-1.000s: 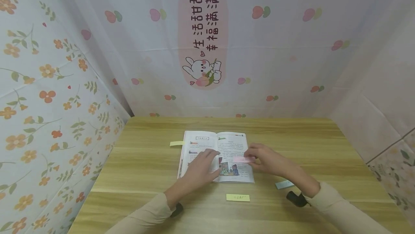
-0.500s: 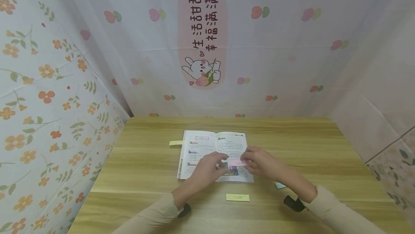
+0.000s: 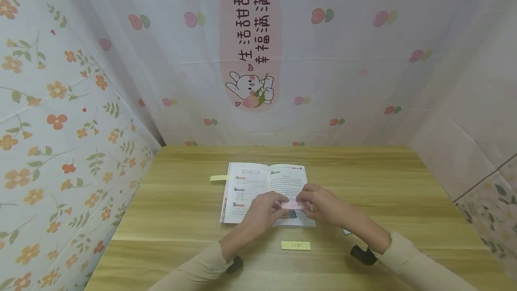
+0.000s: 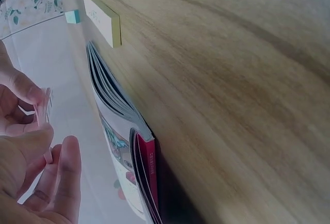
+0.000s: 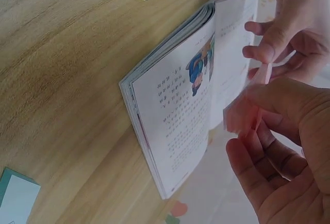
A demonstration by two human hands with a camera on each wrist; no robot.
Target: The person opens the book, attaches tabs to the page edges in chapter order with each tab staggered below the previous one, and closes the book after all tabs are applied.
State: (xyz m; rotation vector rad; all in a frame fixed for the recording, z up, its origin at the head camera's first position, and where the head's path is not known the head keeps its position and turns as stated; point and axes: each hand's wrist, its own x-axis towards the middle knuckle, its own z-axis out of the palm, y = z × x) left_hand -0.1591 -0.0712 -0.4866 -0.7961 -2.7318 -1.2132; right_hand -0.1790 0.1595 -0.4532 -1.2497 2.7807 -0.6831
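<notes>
Both hands meet over an open book (image 3: 248, 188), each pinching a pink sticky note (image 3: 291, 205) held above the right page. My left hand (image 3: 261, 210) grips its left end between thumb and fingers. From the other side, my right hand (image 3: 329, 206) pinches it, fingers curled behind. In the right wrist view the pink sticky note (image 5: 242, 110) looks thin and partly see-through, and my right hand (image 5: 294, 146) hides part of it. Seen by the left wrist camera, the pink sticky note (image 4: 44, 108) stands edge-on, clear of the book.
A yellow sticky strip (image 3: 219, 177) juts from the book's left edge. In front of the book lies a yellow sticky-note pad (image 3: 295, 245) with handwriting. A blue-green pad (image 5: 18, 195) lies to the right, mostly covered by my right forearm in the head view. Patterned cloth (image 3: 343, 80) hangs behind the table.
My left hand has come off the page and moved right to take the pink sticky note's left end. My right hand has shifted left and slightly down with the note.
</notes>
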